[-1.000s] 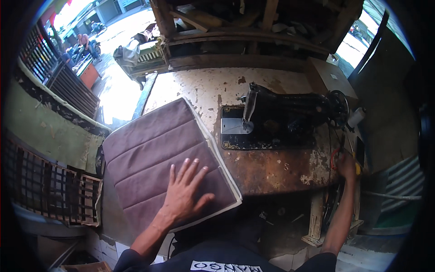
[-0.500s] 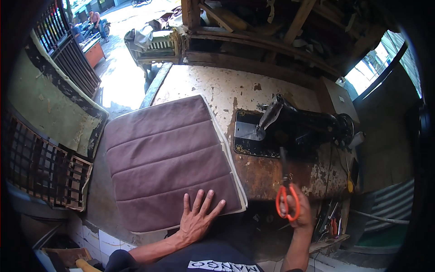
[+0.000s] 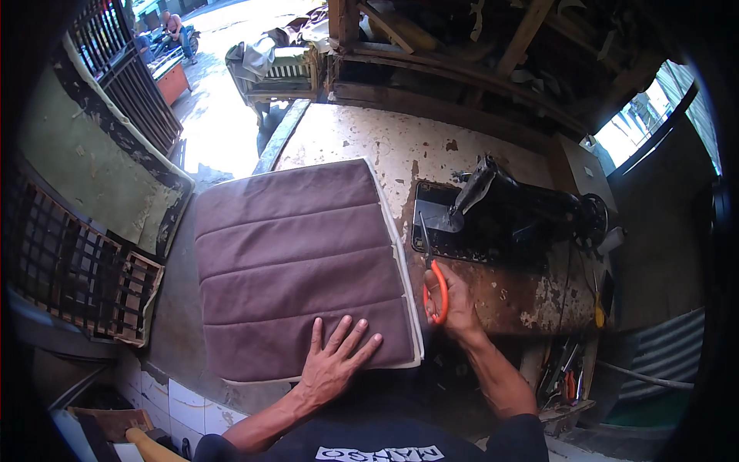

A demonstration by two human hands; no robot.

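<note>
Nearest, the left hand (image 3: 339,360) is laid palm down with fingers spread, nothing gripped, on the near part of a maroon quilted panel (image 3: 296,258). The panel, edged in white, is spread flat over the left part of the table (image 3: 500,296), its near side reaching the table's near edge. Just beside the panel's right side, a pair of orange-handled scissors (image 3: 443,295) is gripped by the closed right hand (image 3: 459,304), the blades pointed away toward the far edge. Below the table's near right corner, hand tools (image 3: 570,383) are kept; a yellow-handled screwdriver (image 3: 599,309) is seen by the right edge. Farther back, a black sewing machine (image 3: 531,196) is set on the table's right half. Wooden shelving (image 3: 431,65) is placed along the far edge; past the far left corner, a slatted bench (image 3: 289,71) is partly covered with cloth.
</note>
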